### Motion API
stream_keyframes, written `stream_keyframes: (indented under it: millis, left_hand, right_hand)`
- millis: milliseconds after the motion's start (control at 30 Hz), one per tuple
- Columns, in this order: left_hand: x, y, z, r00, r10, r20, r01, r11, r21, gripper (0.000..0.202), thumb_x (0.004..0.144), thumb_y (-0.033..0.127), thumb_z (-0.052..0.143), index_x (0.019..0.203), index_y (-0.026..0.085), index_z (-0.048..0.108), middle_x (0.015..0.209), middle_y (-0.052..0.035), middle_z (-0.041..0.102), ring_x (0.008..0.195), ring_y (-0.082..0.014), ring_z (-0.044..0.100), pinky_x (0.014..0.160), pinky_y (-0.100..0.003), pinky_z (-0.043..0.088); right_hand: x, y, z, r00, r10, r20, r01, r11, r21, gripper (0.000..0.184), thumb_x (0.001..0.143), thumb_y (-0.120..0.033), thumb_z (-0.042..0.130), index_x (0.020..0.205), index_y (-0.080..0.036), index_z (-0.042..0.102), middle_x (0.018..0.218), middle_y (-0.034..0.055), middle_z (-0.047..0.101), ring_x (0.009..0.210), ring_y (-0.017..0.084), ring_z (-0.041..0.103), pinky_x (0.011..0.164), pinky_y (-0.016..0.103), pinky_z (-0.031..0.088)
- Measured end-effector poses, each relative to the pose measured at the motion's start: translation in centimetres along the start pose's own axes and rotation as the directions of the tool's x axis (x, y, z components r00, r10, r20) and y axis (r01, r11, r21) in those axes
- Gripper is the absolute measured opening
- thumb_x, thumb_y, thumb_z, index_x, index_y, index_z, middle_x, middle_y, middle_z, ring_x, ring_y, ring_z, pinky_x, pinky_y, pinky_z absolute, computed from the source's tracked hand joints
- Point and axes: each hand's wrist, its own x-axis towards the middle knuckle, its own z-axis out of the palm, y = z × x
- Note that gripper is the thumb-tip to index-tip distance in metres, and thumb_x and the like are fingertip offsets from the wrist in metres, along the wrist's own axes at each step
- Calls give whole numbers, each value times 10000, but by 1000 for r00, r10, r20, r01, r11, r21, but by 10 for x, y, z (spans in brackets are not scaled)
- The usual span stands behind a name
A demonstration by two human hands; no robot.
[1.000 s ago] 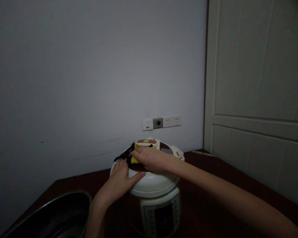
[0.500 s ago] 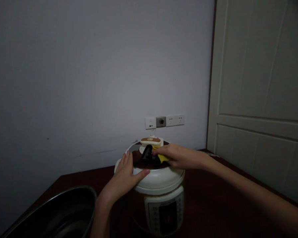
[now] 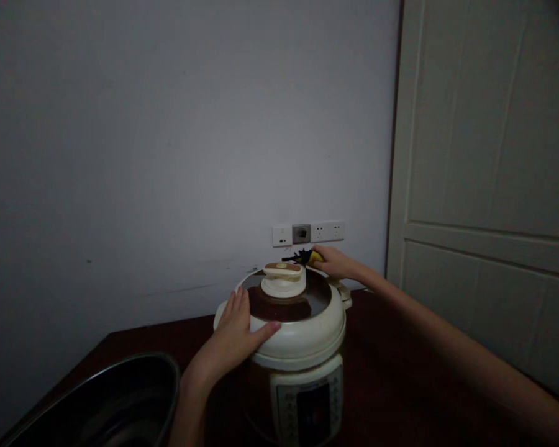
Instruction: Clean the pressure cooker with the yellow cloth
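- The left hand (image 3: 233,329) lies open on the near left of the lid, fingers spread and thumb stretched across the cream surface. It grips nothing; the flat placement appears meant to steady the cooker against pressure from the other side.
- The right hand (image 3: 334,262) is closed narrowly around a yellow-and-black pad (image 3: 311,257) at the far right edge of the lid. The pad's black part projects past the fingertips toward the left; its exact form is too small to determine.
- The lid (image 3: 307,341) of the cream electric pressure cooker (image 3: 305,397) sits under the left hand and ahead of the right. Its dark brown top panel (image 3: 272,304) lies between both hands.
- A cream valve cap (image 3: 283,280) stands on that panel, between the hands, and is the one raised obstruction across the lid.
- A cream side handle (image 3: 345,297) projects just below and right of the right hand.
- The cooker stands on a dark reddish-brown desk (image 3: 377,372), directly below both hands.
- A dark steel basin (image 3: 121,397) rests on the desk, left of and nearer than the left hand.
- A white socket strip (image 3: 307,233) is mounted on the wall (image 3: 168,124), just beyond the right hand.
- A paneled white door (image 3: 475,124) stands right of the right hand.
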Motion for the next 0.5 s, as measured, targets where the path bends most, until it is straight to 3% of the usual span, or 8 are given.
stream_keyframes:
  millis: [133,300,400,500]
  left_hand:
    - [0,-4,3,1000,-4,3,4,1000,9,878,757,657,463,1395,71,320,1472,-243,248,1375,-324,182,1082,-491,270]
    - [1,0,-1,999,-19,33,19,1000,2,905,743,681,450,1398,73,310,1483,-233,232,1383,-320,156,1088,-484,261]
    - [1,5,-3,997,-54,62,54,999,0,936,737,694,438,1400,49,294,1489,-243,199,1386,-332,128,1092,-498,243]
    - [0,7,-5,996,-55,71,55,998,3,926,740,694,434,1403,64,292,1492,-236,204,1387,-331,124,1093,-496,241]
  right_hand:
    - [1,-14,19,989,-119,85,113,991,75,267,840,-305,477,964,-122,628,889,88,665,762,174,569,707,277,419]
    - [-24,-28,14,985,-141,101,128,984,122,334,899,-379,420,835,-136,640,728,41,639,629,138,524,595,246,389]
    - [-45,-39,11,984,-159,76,150,983,106,320,913,-360,424,974,-144,653,844,76,684,693,162,581,660,277,437]
    - [-66,-52,10,980,-196,22,192,975,115,348,914,-346,442,1151,-156,612,1114,126,661,948,214,619,849,357,460]
